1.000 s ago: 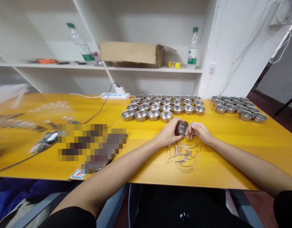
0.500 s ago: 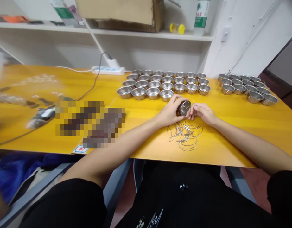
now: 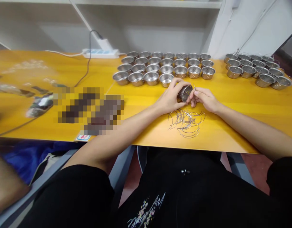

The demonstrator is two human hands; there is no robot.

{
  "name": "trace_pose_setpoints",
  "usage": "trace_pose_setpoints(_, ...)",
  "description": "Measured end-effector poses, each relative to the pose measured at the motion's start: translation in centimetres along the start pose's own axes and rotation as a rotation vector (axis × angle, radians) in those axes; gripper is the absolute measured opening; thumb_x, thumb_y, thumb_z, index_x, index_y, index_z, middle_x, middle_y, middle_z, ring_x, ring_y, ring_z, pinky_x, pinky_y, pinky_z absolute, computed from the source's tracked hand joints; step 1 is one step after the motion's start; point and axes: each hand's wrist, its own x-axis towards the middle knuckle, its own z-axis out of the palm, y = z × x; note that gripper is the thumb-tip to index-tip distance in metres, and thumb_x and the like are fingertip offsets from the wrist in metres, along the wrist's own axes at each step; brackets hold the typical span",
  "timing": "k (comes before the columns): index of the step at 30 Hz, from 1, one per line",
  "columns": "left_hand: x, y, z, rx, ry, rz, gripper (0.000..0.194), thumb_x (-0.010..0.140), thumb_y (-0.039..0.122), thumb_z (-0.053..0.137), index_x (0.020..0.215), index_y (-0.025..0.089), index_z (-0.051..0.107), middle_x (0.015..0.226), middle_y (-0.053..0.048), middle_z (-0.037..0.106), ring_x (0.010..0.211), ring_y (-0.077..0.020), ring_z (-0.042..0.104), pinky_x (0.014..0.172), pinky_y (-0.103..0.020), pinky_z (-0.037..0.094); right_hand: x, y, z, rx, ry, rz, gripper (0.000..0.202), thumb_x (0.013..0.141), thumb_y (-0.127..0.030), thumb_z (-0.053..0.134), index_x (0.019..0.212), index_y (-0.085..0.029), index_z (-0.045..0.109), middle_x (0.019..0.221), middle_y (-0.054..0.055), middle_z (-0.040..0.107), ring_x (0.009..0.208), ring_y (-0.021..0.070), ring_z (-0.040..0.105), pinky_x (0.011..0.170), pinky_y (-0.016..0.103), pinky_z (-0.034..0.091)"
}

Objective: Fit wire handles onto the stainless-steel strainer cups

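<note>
My left hand (image 3: 171,96) is closed around a small perforated metal cup (image 3: 185,92), tipped on its side with its mouth turned toward my right hand. Pinched in my right hand (image 3: 204,98) is a thin wire handle (image 3: 193,85), its end sticking up at the cup's rim; whether it is hooked into a hole I cannot tell. Below both hands, a loose pile of curved wire handles (image 3: 187,122) lies on the yellow table (image 3: 146,133). Beyond my left hand stand rows of similar perforated cups (image 3: 151,78).
More cups with wire handles (image 3: 265,80) stand grouped at the right. A white power strip (image 3: 100,53) with a dark cable lies at the back. Two blurred-out dark objects (image 3: 104,114) rest left of my arm. At far left are small clear pieces (image 3: 27,66) and a person's limb (image 3: 8,183).
The view has tilted downward, so the shelf's contents have left the frame. Both hands keep hold of the cup and wire handle, with the cup's mouth turned slightly.
</note>
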Motion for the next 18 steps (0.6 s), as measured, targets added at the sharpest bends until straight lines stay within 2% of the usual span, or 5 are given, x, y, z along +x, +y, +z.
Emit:
trace_pose_setpoints(6, 0.21, 0.25, -0.21, 0.026, -0.027, -0.071, 0.093, 0.094, 0.022, 0.1, 0.177, 0.033, 0.06, 0.171, -0.018, 0.059, 0.17, -0.0476, 0.064, 0.149, -0.072, 0.057, 0.13, -0.07, -0.2, 0.003, 0.02, -0.004, 0.074, 0.103, -0.093, 0.101, 0.101, -0.021, 0.08, 0.101, 0.011, 0.09, 0.075, 0.0172, 0.079, 0.067, 0.026, 0.071)
trace_pose_setpoints(9, 0.45, 0.53, -0.33, 0.013, -0.056, -0.138, 0.092, 0.098, 0.033, 0.106, 0.177, 0.033, 0.061, 0.176, -0.02, 0.058, 0.176, -0.0517, 0.06, 0.153, -0.078, 0.051, 0.15, 0.04, -0.32, -0.003, 0.038, 0.011, 0.072, 0.108, -0.09, 0.099, 0.099, -0.021, 0.08, 0.099, 0.011, 0.088, 0.078, 0.018, 0.08, 0.068, 0.026, 0.072)
trace_pose_setpoints(13, 0.7, 0.72, -0.24, -0.015, -0.049, -0.165, 0.089, 0.1, 0.05, 0.113, 0.173, 0.032, 0.065, 0.177, -0.022, 0.06, 0.177, -0.0546, 0.06, 0.153, -0.083, 0.05, 0.25, 0.18, -0.25, 0.021, 0.092, 0.046, 0.071, 0.116, -0.087, 0.093, 0.097, -0.021, 0.078, 0.094, 0.009, 0.084, 0.079, 0.0183, 0.082, 0.069, 0.026, 0.073)
trace_pose_setpoints(18, 0.76, 0.64, -0.14, -0.019, -0.028, -0.172, 0.09, 0.099, 0.056, 0.117, 0.171, 0.032, 0.069, 0.176, -0.021, 0.061, 0.179, -0.0545, 0.058, 0.155, -0.083, 0.048, 0.59, 0.13, -0.31, 0.044, 0.105, 0.058, 0.074, 0.117, -0.089, 0.091, 0.093, -0.021, 0.076, 0.087, 0.007, 0.08, 0.076, 0.0183, 0.081, 0.067, 0.026, 0.071)
